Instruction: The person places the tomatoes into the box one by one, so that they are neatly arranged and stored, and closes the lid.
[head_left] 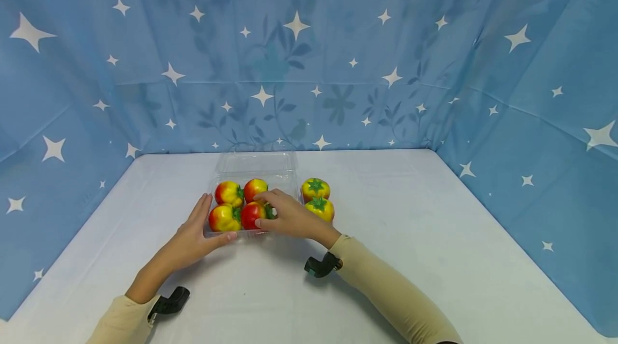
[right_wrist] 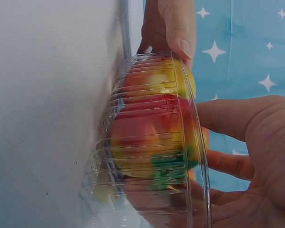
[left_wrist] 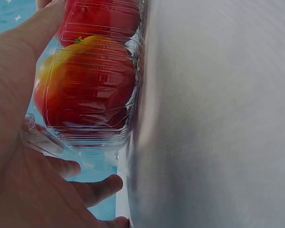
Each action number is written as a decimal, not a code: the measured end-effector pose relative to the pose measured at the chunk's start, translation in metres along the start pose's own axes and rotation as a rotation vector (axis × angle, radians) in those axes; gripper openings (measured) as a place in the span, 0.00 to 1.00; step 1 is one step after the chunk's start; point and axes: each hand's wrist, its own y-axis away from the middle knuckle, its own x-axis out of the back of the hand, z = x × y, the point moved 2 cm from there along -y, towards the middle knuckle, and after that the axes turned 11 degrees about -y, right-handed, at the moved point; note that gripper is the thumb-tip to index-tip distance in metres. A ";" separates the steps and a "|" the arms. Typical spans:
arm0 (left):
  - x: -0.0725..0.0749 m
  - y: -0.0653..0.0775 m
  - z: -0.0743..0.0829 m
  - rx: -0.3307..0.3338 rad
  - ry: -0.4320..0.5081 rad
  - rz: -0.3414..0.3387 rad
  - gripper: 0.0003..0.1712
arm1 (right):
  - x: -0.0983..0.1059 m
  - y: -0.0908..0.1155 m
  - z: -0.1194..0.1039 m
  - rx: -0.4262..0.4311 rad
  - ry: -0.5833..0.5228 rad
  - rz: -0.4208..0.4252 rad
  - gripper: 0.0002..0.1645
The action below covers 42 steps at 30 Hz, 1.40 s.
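Note:
A clear plastic clamshell box holds several red-and-yellow bell peppers in two rows. My right hand reaches into it from the right, thumb and fingers around the front bell pepper near the middle. In the right wrist view this bell pepper shows through the ribbed wall, its green stem toward the palm. My left hand lies at the box's left front corner, thumb along the front rim and fingers straight up the left side. Through the wall, the left wrist view shows the nearest bell pepper.
Two more yellow bell peppers stand just right of the box, a rear one and a front one. The box's hinged lid lies folded back behind it. White cloth covers the table; a blue star-patterned curtain surrounds it.

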 end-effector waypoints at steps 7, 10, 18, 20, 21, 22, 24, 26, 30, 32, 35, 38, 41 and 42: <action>-0.001 0.000 -0.001 -0.008 0.003 0.003 0.72 | 0.000 0.000 -0.001 0.018 0.079 0.003 0.33; -0.001 0.000 -0.001 -0.011 0.004 0.004 0.72 | 0.001 0.002 0.000 0.030 0.080 0.010 0.32; -0.002 0.001 -0.001 -0.003 0.000 0.000 0.72 | 0.010 0.006 -0.001 0.020 0.057 0.046 0.31; -0.002 0.001 -0.001 -0.003 0.000 0.001 0.72 | 0.013 0.007 -0.001 0.028 0.058 0.056 0.31; -0.002 0.001 -0.001 -0.003 0.002 0.002 0.72 | 0.015 0.007 -0.002 0.031 0.057 0.062 0.31; -0.002 0.001 -0.001 -0.003 0.002 0.003 0.72 | 0.016 0.007 -0.001 0.034 0.053 0.068 0.30; -0.003 0.001 0.000 -0.002 0.003 0.003 0.72 | 0.019 0.008 -0.001 0.040 0.045 0.081 0.30; -0.003 0.001 0.000 0.001 0.004 0.002 0.72 | 0.023 0.008 -0.002 0.043 0.035 0.093 0.29; -0.003 0.001 0.000 0.002 0.008 0.000 0.72 | 0.034 0.009 -0.002 0.043 0.021 0.121 0.28; -0.002 0.000 0.000 -0.001 0.007 0.000 0.72 | 0.039 0.010 -0.002 0.035 0.013 0.138 0.28; -0.002 0.000 -0.001 -0.004 0.001 -0.001 0.72 | 0.048 0.012 0.001 0.017 0.005 0.162 0.27; -0.002 0.000 -0.001 -0.005 -0.004 -0.002 0.72 | 0.056 0.013 0.004 0.006 0.009 0.173 0.28; -0.001 0.000 -0.001 -0.007 -0.003 -0.002 0.72 | 0.065 0.015 0.008 0.007 0.018 0.185 0.28; -0.001 0.000 -0.001 -0.008 -0.002 -0.002 0.72 | 0.068 0.015 0.009 0.007 0.022 0.190 0.28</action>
